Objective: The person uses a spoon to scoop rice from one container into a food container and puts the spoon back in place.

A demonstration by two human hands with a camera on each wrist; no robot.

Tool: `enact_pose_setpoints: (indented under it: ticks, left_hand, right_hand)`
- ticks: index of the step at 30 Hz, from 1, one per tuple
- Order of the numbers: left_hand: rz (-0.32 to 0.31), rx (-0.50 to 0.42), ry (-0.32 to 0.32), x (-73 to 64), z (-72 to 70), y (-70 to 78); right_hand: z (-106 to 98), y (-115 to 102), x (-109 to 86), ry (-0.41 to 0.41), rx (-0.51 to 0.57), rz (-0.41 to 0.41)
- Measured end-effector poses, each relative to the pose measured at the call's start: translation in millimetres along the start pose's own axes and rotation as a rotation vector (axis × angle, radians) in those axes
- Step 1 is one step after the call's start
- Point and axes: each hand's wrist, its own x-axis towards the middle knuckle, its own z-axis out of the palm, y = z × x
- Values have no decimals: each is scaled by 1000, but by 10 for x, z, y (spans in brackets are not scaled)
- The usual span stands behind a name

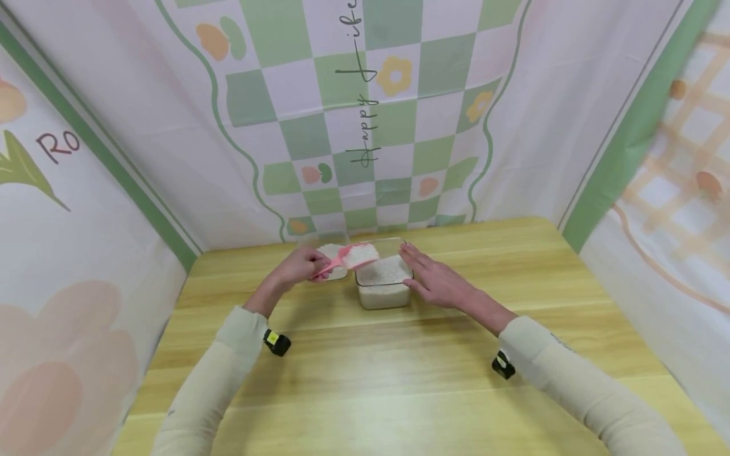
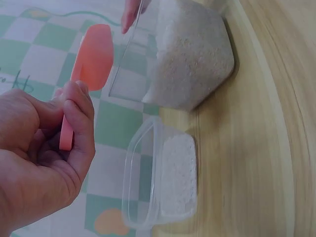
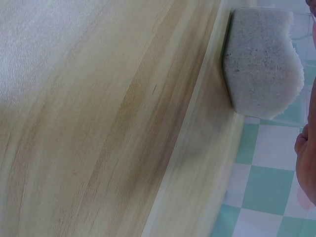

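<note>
My left hand (image 1: 300, 265) grips the handle of a pink scoop (image 2: 98, 57), its fingers curled round it in the left wrist view. In the head view the scoop is heaped with white grains that look like rice (image 1: 362, 254), above the left rim of a clear square container (image 1: 383, 299). That container holds a large amount of the same grains. My right hand (image 1: 440, 283) rests against the container's right rim, fingers straight. To the left, below my left hand, stands a smaller clear plastic tub (image 2: 190, 207) with grains inside, partly hidden in the head view.
All of this is near the back edge of a wood-grain table (image 1: 353, 380). Behind it hangs a curtain (image 1: 348, 139) with green checks, and patterned cloth also hangs at both sides. A small black device (image 1: 277, 342) sits at my left wrist, another black device (image 1: 503, 365) at the right.
</note>
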Motion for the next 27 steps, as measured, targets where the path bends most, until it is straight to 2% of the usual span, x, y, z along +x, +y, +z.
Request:
enact_pose_setpoints:
  ticks: [5, 10, 21, 27]
  left_hand:
    - [0, 18, 36, -64, -100, -45]
    - [-30, 21, 64, -101, -194, -99]
    - [-76, 60, 127, -123, -359, -256]
    - [-122, 86, 157, -122, -410, -333]
  right_hand:
    - [-1, 1, -4, 3, -4, 0]
    - [-1, 4, -7, 5, -10, -1]
    - [-8, 2, -8, -3, -10, 1]
    - [-5, 3, -13, -3, -7, -2]
